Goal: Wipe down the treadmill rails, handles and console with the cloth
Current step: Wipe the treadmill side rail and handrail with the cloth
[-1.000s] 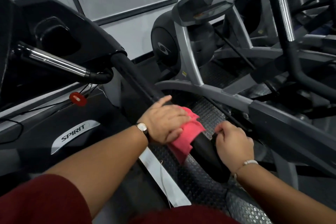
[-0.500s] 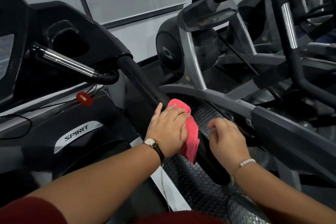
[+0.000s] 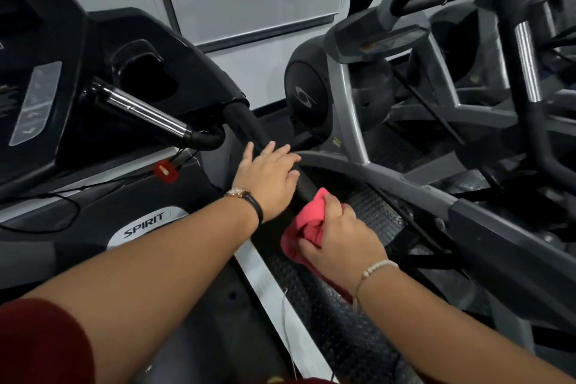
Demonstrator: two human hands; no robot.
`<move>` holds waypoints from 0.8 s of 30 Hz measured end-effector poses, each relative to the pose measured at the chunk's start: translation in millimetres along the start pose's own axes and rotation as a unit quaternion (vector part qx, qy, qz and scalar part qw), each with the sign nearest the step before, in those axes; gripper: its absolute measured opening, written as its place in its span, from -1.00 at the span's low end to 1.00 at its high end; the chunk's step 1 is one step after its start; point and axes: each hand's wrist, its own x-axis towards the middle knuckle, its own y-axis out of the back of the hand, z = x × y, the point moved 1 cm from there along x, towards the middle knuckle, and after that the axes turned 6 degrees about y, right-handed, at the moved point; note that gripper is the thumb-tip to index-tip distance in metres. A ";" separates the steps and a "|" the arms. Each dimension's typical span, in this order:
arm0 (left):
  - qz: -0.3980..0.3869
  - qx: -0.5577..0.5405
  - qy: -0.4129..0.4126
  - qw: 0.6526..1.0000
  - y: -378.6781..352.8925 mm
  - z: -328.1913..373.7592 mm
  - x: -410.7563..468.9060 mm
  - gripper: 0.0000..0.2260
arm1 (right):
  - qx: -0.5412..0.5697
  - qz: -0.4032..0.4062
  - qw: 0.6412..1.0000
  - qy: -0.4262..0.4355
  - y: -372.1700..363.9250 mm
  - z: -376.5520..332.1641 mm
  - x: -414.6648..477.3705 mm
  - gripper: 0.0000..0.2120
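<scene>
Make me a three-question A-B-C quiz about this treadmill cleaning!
1. Where is the cloth? A) on the floor B) in the right hand C) on the console
2. What colour is the cloth? A) pink B) blue C) green
3. How is the left hand? A) a fist B) flat on the black rail C) holding a bottle
Answers: 1 B, its fingers curl round the cloth; 2 A, it shows bright pink; 3 B, its fingers lie straight over the rail.
</scene>
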 end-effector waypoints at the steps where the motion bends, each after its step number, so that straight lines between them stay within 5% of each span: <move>1: 0.000 0.016 -0.011 1.000 0.1 1.0 4.6 -0.63 | 0.027 -0.015 0.999 -0.007 3.9 3.4 7.4 -0.10; 4: 0.006 0.037 -0.051 0.998 -2.7 10.9 14.4 -0.63 | 0.209 -0.082 0.972 -0.062 7.4 21.4 36.5 -0.06; 7: -0.010 0.026 -0.057 0.998 -7.2 17.4 26.9 -0.63 | 0.390 -0.126 0.908 -0.088 -9.4 43.5 65.8 0.00; 11: -0.052 0.045 -0.073 0.995 -13.2 13.6 44.0 -0.64 | 0.457 -0.205 0.861 -0.088 -15.3 50.9 86.0 -0.05; 15: -0.050 0.050 -0.090 0.993 -16.0 11.5 45.7 -0.65 | 0.387 -0.133 0.903 -0.131 -17.1 41.0 78.4 -0.02; 17: -0.038 0.041 -0.089 0.994 -16.7 11.1 44.5 -0.65 | 0.251 -0.075 0.959 -0.112 -7.4 22.5 48.5 -0.16; 19: -0.033 0.033 -0.088 0.995 -16.6 10.4 42.0 -0.65 | 0.099 -0.022 0.993 -0.060 2.0 8.6 10.1 -0.09; 21: -0.026 0.028 -0.091 0.995 -17.7 10.5 40.8 -0.65 | 0.044 -0.030 0.997 -0.051 5.7 11.9 -17.2 -0.03; 24: -0.020 0.017 -0.091 0.996 -16.9 9.6 40.6 -0.65 | 0.112 -0.095 0.983 -0.108 6.0 33.9 -13.4 -0.16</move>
